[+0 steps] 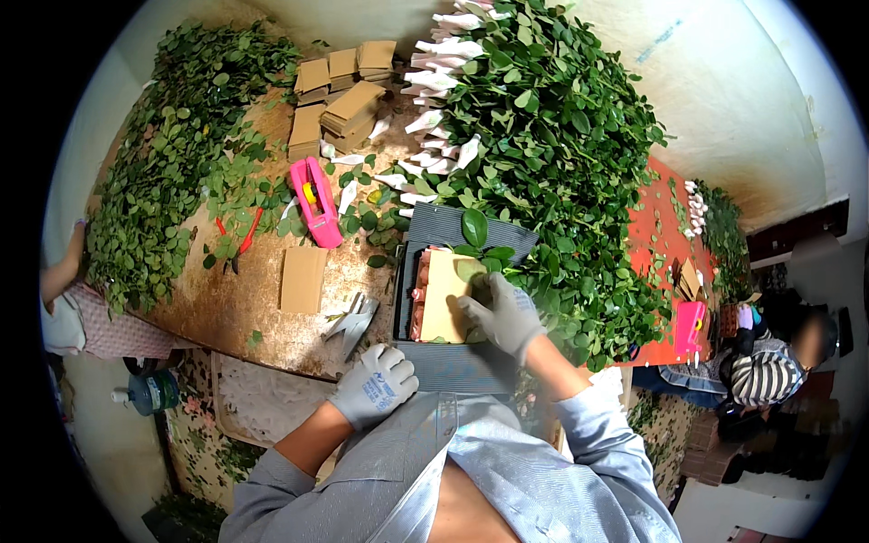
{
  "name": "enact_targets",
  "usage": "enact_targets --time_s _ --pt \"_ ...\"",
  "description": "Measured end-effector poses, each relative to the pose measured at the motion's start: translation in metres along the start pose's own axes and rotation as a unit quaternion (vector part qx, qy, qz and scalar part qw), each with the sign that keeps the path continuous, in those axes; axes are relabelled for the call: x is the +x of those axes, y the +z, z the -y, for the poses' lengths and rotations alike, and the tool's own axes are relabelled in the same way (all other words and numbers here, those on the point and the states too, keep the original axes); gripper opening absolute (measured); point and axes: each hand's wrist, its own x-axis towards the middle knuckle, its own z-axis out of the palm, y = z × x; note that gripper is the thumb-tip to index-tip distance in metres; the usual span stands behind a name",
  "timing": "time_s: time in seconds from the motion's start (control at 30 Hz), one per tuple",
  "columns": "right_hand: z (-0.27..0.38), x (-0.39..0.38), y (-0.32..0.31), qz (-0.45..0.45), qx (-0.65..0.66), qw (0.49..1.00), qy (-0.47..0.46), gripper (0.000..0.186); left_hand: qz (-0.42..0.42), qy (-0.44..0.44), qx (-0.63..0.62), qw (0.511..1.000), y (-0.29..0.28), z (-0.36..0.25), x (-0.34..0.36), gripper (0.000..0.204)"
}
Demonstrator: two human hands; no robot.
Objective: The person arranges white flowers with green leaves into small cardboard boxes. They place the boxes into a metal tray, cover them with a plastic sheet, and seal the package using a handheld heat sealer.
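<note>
A tan cardboard sheet lies over a row of pinkish flower heads, which show along its left edge. Beneath them is a dark grey ribbed wrapping sheet at the table's near edge. My right hand, in a pale glove, grips the right side of the cardboard, its thumb on top and its fingertips among green leaves. My left hand, also gloved, rests with curled fingers by the table edge, nothing visible in it. Just beyond it lie metal shears.
A pink tape dispenser, red-handled cutters and a loose cardboard piece lie left. Cardboard stacks stand behind. Leafy stems with white-wrapped heads are heaped at right, more foliage far left. Another person is at right.
</note>
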Motion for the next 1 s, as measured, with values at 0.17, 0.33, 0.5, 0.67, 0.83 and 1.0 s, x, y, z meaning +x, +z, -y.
enact_targets --time_s 0.17,0.33,0.5,0.67,0.83,1.0 --pt "0.009 0.005 0.02 -0.056 0.182 0.981 0.034 0.065 -0.01 -0.052 -0.055 0.997 0.003 0.005 -0.007 0.02" --pt "0.002 0.008 0.043 -0.089 0.281 0.955 0.024 0.065 -0.152 -0.213 -0.351 0.899 -0.015 0.015 0.008 0.034" --pt "0.03 -0.012 0.043 -0.134 0.413 0.898 -0.079 0.045 -0.29 -0.339 -0.472 0.761 0.0 0.038 0.032 0.044" --pt "0.06 -0.042 0.037 -0.05 0.249 0.943 -0.216 0.045 -0.225 -0.3 -0.61 0.698 -0.005 0.047 0.02 0.03" --pt "0.026 -0.041 0.02 -0.101 0.218 0.95 -0.199 0.042 -0.31 -0.368 -0.526 0.701 -0.01 0.085 -0.006 0.015" --pt "-0.007 -0.028 0.0 -0.112 0.013 0.97 -0.217 0.06 -0.278 -0.452 -0.385 0.755 0.041 0.151 -0.031 0.024"
